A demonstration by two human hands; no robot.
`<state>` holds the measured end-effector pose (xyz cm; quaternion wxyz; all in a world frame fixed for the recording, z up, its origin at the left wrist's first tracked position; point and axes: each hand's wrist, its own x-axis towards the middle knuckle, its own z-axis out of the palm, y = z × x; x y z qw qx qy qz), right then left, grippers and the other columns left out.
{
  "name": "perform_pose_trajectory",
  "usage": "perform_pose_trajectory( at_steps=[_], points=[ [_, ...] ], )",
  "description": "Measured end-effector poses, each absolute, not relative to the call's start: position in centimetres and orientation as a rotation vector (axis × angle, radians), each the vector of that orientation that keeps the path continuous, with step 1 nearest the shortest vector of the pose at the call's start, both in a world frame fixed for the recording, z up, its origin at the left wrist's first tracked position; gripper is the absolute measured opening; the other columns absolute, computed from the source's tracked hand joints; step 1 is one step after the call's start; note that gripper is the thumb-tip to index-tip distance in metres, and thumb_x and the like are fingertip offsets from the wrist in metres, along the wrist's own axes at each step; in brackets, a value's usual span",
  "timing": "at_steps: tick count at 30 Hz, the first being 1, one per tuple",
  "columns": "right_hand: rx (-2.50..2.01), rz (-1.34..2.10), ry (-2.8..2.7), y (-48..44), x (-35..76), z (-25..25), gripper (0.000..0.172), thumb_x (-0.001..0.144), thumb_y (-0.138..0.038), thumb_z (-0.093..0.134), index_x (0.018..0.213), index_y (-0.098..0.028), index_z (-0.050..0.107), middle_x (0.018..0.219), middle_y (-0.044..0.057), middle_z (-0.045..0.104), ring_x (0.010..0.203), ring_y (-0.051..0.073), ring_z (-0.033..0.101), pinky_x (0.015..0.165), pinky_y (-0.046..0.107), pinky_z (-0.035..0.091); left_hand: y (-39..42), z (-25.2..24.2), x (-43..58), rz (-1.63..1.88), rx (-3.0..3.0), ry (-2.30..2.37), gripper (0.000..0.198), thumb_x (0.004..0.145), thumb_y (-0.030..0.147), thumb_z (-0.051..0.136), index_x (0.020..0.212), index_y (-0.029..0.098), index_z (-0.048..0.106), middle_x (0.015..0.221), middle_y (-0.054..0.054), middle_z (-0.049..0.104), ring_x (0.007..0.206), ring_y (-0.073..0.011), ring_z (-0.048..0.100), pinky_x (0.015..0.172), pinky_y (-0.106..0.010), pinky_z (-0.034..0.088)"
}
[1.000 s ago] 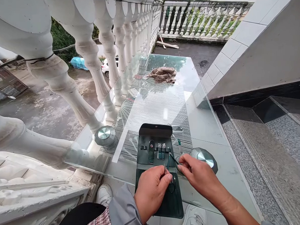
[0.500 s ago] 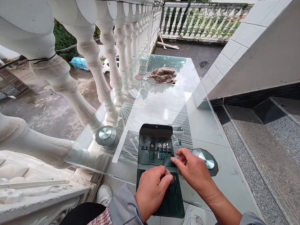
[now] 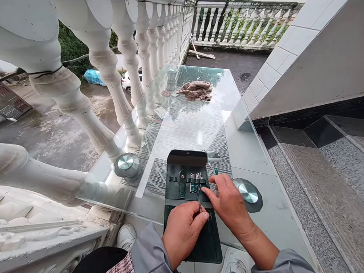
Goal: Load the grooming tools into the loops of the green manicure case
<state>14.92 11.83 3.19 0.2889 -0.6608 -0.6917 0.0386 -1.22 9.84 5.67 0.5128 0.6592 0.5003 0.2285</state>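
Note:
A dark green manicure case (image 3: 174, 192) lies unfolded over the near edge of a glass table. Its upper panel holds a leather-tabbed tool (image 3: 182, 184) and two nail clippers (image 3: 194, 183) under loops. At the right-hand loop is a slim tool with a silver tip and a dark green curved handle, seemingly cuticle nippers (image 3: 199, 193). My left hand (image 3: 183, 230) pinches the nippers' lower end between thumb and forefinger. My right hand (image 3: 227, 198) has its thumb on the case beside the handle and its fingers at the case's right edge. Tools in the lower panel are mostly covered.
The glass tabletop (image 3: 255, 155) bears a crumpled brown cloth (image 3: 196, 91) toward the far end. A grey oval item (image 3: 214, 155) and a small green-handled piece (image 3: 216, 170) lie beyond the case. White balusters (image 3: 105, 74) line the left; stone steps (image 3: 324, 169) rise at right.
My right hand has moved left, bringing its thumb and fingers onto the case's right edge beside the nippers. My left hand keeps its pinch. The whole view has shifted slightly.

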Motion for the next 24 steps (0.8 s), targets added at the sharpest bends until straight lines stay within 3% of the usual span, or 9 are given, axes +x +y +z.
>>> perform_pose_trajectory(
  at_steps=[6, 11, 14, 18, 24],
  points=[
    [-1.713, 0.276, -1.805, 11.1, 15.4, 4.7, 0.016, 0.078, -0.034, 0.060, 0.085, -0.021, 0.052, 0.084, 0.003, 0.055, 0.078, 0.019, 0.053, 0.070, 0.032, 0.045, 10.0, 6.2, -1.5, 0.725, 1.375, 1.158, 0.020, 0.082, 0.031, 0.048, 0.067, 0.018, 0.052, 0.063, 0.003, 0.050, 0.060, -0.0116, 0.046, 0.058, -0.020, 0.035],
    [-1.668, 0.469, -1.716, 10.3, 14.7, 5.9, 0.007, 0.081, -0.028, 0.053, 0.081, -0.021, 0.052, 0.077, 0.002, 0.056, 0.069, 0.016, 0.052, 0.063, 0.029, 0.044, 10.2, 6.6, -1.6, 0.832, 1.067, 1.112, 0.025, 0.081, 0.040, 0.053, 0.074, 0.016, 0.056, 0.063, 0.004, 0.050, 0.055, -0.0098, 0.045, 0.052, -0.019, 0.037],
    [-1.589, 0.822, -1.659, 10.0, 14.3, 6.6, 0.008, 0.081, -0.026, 0.051, 0.086, -0.021, 0.055, 0.074, 0.001, 0.058, 0.065, 0.014, 0.052, 0.061, 0.028, 0.045, 10.5, 6.4, -1.5, 0.969, 0.851, 1.109, 0.029, 0.076, 0.044, 0.061, 0.073, 0.016, 0.055, 0.062, 0.004, 0.052, 0.052, -0.0085, 0.045, 0.050, -0.018, 0.038],
    [-1.363, 1.426, -1.489, 9.4, 13.2, 6.8, 0.023, 0.075, -0.024, 0.059, 0.097, -0.022, 0.056, 0.082, 0.001, 0.063, 0.075, 0.014, 0.058, 0.067, 0.027, 0.049, 11.0, 6.1, -1.4, 1.095, 0.665, 1.130, 0.031, 0.069, 0.043, 0.068, 0.069, 0.015, 0.055, 0.058, 0.004, 0.053, 0.049, -0.0071, 0.044, 0.048, -0.017, 0.037],
    [-1.305, 1.561, -1.027, 9.2, 12.3, 6.0, 0.026, 0.070, -0.034, 0.069, 0.090, -0.019, 0.060, 0.069, -0.002, 0.060, 0.059, 0.011, 0.055, 0.054, 0.025, 0.048, 10.9, 6.0, -1.6, 1.139, 0.609, 1.117, 0.029, 0.064, 0.039, 0.074, 0.068, 0.013, 0.062, 0.059, 0.002, 0.056, 0.050, -0.0071, 0.047, 0.048, -0.017, 0.039]
  ],
)
